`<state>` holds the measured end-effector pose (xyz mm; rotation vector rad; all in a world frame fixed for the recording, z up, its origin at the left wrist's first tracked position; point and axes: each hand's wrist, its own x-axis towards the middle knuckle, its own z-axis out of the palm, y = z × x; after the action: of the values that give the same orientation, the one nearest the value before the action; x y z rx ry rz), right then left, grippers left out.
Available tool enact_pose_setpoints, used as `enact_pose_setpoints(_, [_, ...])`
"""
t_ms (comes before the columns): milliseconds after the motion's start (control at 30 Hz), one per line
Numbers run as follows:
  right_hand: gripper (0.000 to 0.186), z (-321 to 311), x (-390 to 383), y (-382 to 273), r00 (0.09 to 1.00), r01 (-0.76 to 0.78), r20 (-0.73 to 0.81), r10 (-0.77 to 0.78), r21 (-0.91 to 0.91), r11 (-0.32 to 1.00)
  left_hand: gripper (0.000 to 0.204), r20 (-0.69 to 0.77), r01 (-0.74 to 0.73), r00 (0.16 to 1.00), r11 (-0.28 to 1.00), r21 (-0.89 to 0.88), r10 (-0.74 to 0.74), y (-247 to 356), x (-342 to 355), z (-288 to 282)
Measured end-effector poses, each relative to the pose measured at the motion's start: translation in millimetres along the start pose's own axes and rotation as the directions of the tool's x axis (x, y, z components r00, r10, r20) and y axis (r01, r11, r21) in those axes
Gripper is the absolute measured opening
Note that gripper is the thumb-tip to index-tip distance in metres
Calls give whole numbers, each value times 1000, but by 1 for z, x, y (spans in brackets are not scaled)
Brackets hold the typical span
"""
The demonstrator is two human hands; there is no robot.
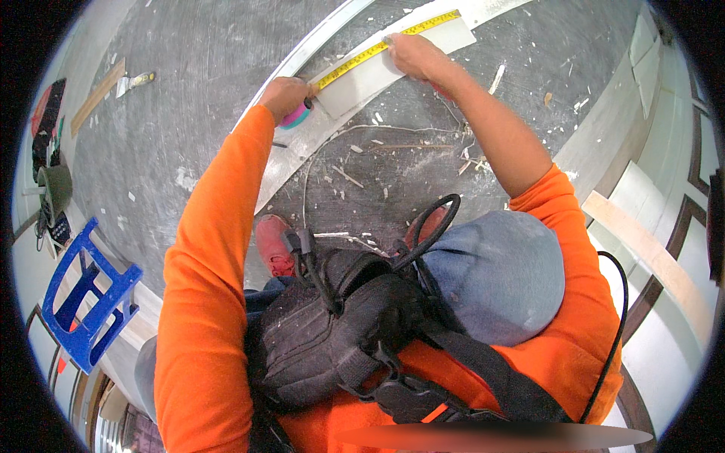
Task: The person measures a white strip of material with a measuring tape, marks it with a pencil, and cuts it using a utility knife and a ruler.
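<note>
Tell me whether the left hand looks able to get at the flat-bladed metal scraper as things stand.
Probably not: the left hand holds the pink-and-teal tape measure, and the scraper lies well off to its left.

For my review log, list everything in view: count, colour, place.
Tape measure: 1, yellow blade, pink-and-teal case, along the board
Board: 1, off-white, under the blade
Strip: 1, white, beyond the left hand
Scraper: 1, yellowish handle, floor left
Planks: 2, light brown, left and right
Stool: 1, blue, left
Scraps: many, whitish, across the floor
Bag: 1, black, on the person's front
Rim clutter: too unclear to count
Shoes: 2, red, below
Sleeves: 2, orange, both arms
Left hand: 1, gripping the case
Right hand: 1, at the blade
</note>
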<state>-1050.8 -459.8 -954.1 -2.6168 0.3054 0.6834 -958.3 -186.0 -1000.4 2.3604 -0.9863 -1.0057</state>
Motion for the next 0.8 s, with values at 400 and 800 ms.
enact_pose_setpoints(400, [27,8,0,0,988,45,-144,-51,-40,998,39,44,-112,994,958,264,105,-9,8,1])
enact_pose_setpoints(800, [24,-4,21,9,987,115,140,-73,-323,939,37,5,63,997,887,457,-73,100,-16,-12])
